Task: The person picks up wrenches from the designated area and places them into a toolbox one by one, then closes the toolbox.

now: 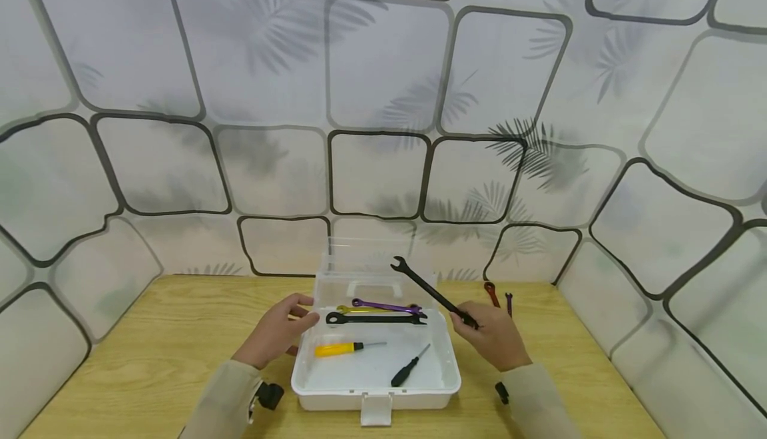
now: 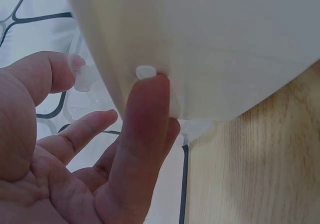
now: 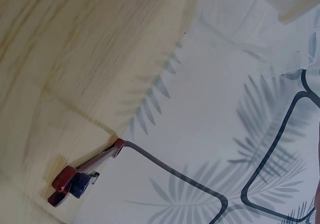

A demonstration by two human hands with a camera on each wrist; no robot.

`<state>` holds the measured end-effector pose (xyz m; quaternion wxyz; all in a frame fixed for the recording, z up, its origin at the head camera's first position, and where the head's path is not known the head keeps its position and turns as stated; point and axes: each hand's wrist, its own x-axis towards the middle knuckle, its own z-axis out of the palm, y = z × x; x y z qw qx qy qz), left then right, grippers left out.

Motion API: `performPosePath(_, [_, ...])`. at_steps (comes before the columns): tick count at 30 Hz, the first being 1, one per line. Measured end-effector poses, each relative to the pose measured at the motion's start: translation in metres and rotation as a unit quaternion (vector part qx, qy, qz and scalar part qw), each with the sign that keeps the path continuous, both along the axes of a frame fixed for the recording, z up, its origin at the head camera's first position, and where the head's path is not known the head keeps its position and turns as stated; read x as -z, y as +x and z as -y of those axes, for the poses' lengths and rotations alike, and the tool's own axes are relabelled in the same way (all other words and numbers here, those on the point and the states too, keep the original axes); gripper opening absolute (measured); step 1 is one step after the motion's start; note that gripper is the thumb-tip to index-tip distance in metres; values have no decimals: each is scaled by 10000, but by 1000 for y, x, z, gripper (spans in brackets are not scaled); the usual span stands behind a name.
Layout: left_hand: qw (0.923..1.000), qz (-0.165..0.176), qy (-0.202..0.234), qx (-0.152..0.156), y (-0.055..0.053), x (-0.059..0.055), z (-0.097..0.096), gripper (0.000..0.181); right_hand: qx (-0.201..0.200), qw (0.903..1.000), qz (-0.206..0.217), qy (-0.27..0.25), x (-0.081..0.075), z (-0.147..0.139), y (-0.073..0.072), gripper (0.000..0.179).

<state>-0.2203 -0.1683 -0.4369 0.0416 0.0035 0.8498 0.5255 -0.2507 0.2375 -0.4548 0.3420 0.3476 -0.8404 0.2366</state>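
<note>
My right hand (image 1: 493,334) grips the lower end of a large black wrench (image 1: 427,287), raised at a slant over the right rear of an open white toolbox (image 1: 344,400). In the right wrist view only a sliver of that hand shows, and the black wrench is out of sight. At the toolbox's left rear corner is my left hand (image 1: 277,330); in the left wrist view one of its fingers (image 2: 145,129) touches the outer wall beside a small white knob (image 2: 146,72). Inside lie another black wrench (image 1: 376,319), a purple wrench (image 1: 383,305) and a yellow wrench (image 1: 350,309).
A yellow-handled screwdriver (image 1: 337,349) and a black screwdriver (image 1: 405,372) lie inside the box. Its clear lid (image 1: 335,290) stands raised at the back. Right of it, a red wrench (image 1: 491,292) and a small purple wrench (image 1: 509,303) rest on the wooden table (image 1: 198,332), near the patterned backdrop (image 1: 269,172).
</note>
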Motion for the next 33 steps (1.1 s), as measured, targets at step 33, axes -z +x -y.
performPosePath(33, [10000,-34,-16,-16,-2,3,1,43,-607,9831,-113,1722,-38,42,-15,7])
